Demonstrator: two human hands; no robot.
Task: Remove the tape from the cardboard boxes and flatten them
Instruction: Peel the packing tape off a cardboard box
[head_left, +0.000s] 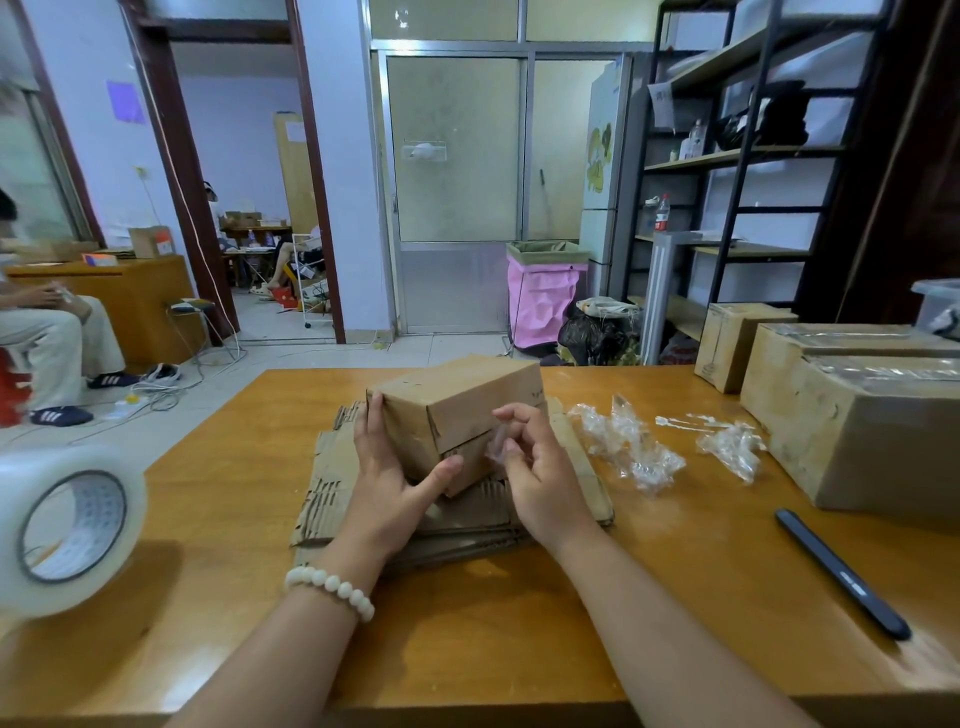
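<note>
A small brown cardboard box (467, 400) stands on a stack of flattened cardboard (332, 483) in the middle of the wooden table (467, 639). My left hand (384, 483) grips the box's left end, fingers on its side and thumb pressed on the near face. At the near right corner of the box, my right hand (535, 467) pinches a strip of clear tape (497, 444) between thumb and fingers. Crumpled pieces of removed tape (639, 452) lie to the right of the stack.
A big roll of clear tape (62, 530) stands at the table's left edge. Three taped boxes (852, 426) sit at the right, and a dark pen-shaped tool (841, 571) lies in front of them. Left of the table a person (47, 332) sits on a chair.
</note>
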